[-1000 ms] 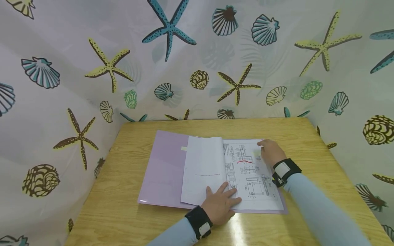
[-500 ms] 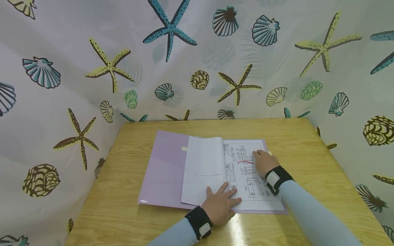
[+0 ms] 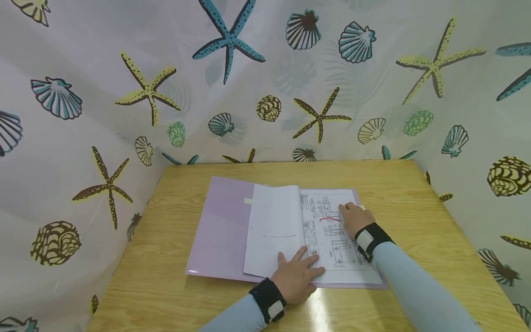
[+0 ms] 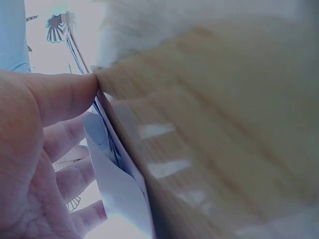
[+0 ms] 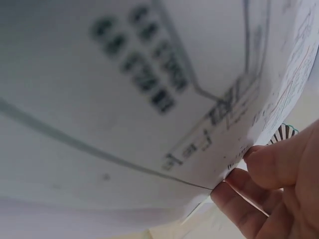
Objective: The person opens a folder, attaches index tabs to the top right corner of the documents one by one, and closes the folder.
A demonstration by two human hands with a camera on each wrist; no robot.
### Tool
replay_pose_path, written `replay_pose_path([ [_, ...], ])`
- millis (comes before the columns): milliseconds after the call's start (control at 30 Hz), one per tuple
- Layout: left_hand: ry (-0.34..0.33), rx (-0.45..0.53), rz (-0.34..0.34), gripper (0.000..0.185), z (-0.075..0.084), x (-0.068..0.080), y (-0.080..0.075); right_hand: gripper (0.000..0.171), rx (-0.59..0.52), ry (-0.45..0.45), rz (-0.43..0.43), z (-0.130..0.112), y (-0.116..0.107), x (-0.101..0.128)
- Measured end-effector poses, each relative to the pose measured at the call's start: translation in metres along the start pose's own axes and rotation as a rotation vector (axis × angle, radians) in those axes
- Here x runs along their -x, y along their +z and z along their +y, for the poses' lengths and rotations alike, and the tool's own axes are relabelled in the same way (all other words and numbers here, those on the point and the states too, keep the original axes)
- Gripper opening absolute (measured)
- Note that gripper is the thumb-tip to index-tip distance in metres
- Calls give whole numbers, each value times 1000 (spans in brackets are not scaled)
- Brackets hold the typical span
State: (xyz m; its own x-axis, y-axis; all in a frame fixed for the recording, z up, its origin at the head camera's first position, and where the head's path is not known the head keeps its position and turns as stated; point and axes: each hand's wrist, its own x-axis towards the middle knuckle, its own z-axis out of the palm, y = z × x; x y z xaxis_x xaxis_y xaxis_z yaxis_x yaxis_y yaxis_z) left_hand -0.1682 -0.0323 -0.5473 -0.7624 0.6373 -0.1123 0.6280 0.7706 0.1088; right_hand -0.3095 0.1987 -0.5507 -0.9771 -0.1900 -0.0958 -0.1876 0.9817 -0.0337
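In the head view a lilac folder [image 3: 224,230] lies spread on the table. The blank back of a turned page [image 3: 274,216] shows at its left. A sheet printed with technical drawings [image 3: 332,272] lies to the right, with a red line across it. My left hand [image 3: 294,276] rests spread over the lower inner part of the pages. In the left wrist view its thumb [image 4: 65,97] is at the folder's edge. My right hand [image 3: 354,219] touches the drawing sheet near its right edge with its fingertips. A pale yellow sticky tab [image 3: 362,207] shows beside that hand at the edge.
Another pale yellow tab [image 3: 248,201] sits at the turned page's left edge. The wooden table [image 3: 166,240] extends around the folder. Behind and beside it hangs a white curtain [image 3: 249,143] with starfish and shells.
My right hand has moved from the sheet's upper right edge down and left onto the sheet, then barely moved. The yellow tab now shows beside it at the edge. My left hand stays put.
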Motion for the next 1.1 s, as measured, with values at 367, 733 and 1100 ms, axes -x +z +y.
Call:
replay_pose_path([
  [367, -10, 26, -15, 49, 2, 0, -3, 43, -21, -15, 11, 6, 1, -3],
  [733, -6, 14, -13, 49, 0, -1, 0, 39, 49, -107, 19, 7, -5, 6],
  [1100, -7, 18, -5, 49, 1, 0, 0, 43, 27, -60, 13, 1, -6, 5],
])
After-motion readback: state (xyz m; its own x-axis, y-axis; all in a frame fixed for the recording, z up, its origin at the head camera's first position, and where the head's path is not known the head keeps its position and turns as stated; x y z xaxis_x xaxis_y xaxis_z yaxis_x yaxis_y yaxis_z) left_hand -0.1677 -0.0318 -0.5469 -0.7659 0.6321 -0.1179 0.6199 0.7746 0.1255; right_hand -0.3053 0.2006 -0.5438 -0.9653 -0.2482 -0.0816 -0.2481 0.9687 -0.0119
